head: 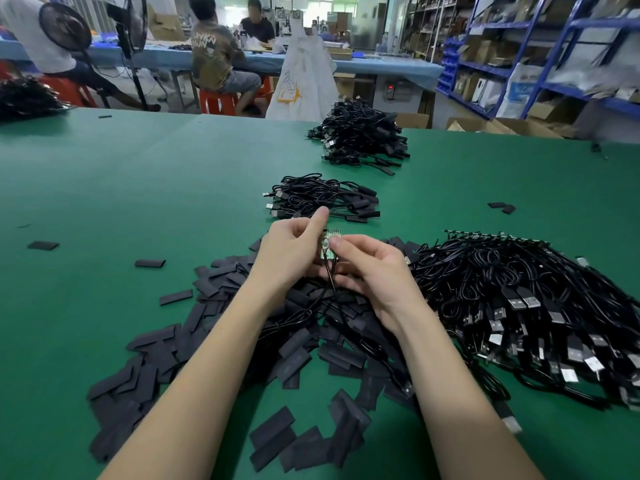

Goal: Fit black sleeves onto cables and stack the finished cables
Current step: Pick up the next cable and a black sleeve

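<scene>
Legible: partial print "UNKN / OWN" on back of seated person's brown shirt [212, 46]; other markings too blurred.

Your right hand [360, 268] covered the lower half of the small green circuit board [329, 239], and its thin black cable [329, 289] vanished among flat black sleeves [221, 306]. The tangled heap of black USB cables [526, 306] ran off the right edge.

A single head-worn wide-angle view looks forward and down from close above a green table [138, 188], with a workshop visible beyond its far edge.
</scene>
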Available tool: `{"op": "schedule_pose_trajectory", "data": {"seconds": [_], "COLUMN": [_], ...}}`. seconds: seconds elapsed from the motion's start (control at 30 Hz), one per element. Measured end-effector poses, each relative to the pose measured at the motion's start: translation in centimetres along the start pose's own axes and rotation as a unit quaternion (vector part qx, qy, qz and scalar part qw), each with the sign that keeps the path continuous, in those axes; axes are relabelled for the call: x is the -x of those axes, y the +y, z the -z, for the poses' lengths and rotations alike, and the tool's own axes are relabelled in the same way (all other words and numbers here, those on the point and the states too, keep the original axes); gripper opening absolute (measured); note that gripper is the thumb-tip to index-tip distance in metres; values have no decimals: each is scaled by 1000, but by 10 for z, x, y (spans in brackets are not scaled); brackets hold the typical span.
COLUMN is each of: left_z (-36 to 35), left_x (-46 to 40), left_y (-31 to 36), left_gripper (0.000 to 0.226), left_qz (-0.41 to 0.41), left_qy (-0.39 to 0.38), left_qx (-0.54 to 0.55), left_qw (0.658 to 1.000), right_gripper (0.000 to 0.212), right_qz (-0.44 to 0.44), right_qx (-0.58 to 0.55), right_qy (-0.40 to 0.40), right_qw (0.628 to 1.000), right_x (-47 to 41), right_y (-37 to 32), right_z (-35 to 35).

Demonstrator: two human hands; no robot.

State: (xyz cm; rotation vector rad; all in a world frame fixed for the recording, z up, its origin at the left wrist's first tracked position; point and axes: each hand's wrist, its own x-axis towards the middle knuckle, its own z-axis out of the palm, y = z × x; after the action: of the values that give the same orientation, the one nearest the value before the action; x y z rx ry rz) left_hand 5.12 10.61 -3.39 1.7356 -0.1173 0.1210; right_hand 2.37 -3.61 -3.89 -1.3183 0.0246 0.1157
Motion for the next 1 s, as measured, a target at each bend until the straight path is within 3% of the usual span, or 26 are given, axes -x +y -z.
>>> {"op": "schedule_pose_trajectory", "data": {"seconds": [0.13,0.4,0.57,1.0], "left_z": [-4,-5,-7,-15], "left_x": [1,3,3,8], "left_y": [0,2,8,7], "left_gripper": [68,77,82,67], "left_qz": [-32,-43,-64,-51], "left_qy": [87,181,188,146], "left_qx": [-122,-160,-184,-122], "left_qw": [988,969,963,980], "right_gripper": [14,14,21,5], "right_qz": [-11,-30,-35,-66], "right_qx": [-37,-76,-70,-107], "right_qy": [-26,-51,-52,-66], "right_qw": [999,995,996,990], "right_x": [-1,1,4,7], "right_y": [-1,1,0,-1], "right_z": [1,-5,-6,-7]}}
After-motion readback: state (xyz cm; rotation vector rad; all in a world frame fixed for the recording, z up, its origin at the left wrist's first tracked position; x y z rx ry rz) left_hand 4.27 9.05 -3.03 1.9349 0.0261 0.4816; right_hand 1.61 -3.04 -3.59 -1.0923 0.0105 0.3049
